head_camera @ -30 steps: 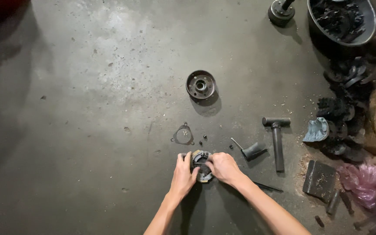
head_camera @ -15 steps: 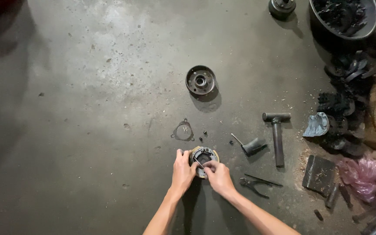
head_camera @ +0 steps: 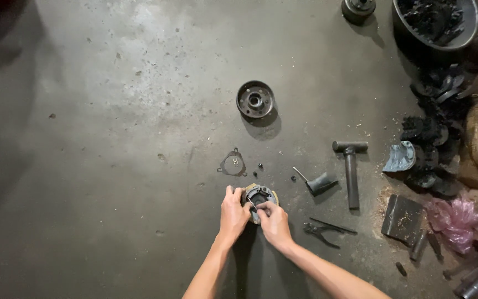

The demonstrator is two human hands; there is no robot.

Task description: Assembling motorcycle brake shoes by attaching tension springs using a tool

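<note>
Floor: grey concrete floor (head_camera: 112,111), dusty and stained, everything's just laid out on it.
Part in hand: round metal clutch piece (head_camera: 259,195), sitting on the floor low in the middle of the frame, right between my hands.
Left hand (head_camera: 233,215): fingers curled against the left edge of the piece, steadying it.
Right hand (head_camera: 274,221): fingers pressed together on the piece's lower right, pinching something thin and dark; can't tell what it is.
Just above: flat triangular gasket (head_camera: 232,164) with a couple of tiny bits beside it.
Further up: round drum (head_camera: 255,99), open side up, centre frame.
Right of my hands: pliers (head_camera: 321,230) close by, hammer (head_camera: 351,169) above them, a small dark scraper thing (head_camera: 320,182) between.
Right edge: heap of greasy black parts (head_camera: 432,127), pink plastic bag (head_camera: 456,216), dark tub (head_camera: 435,22) in the upper right corner.
</note>
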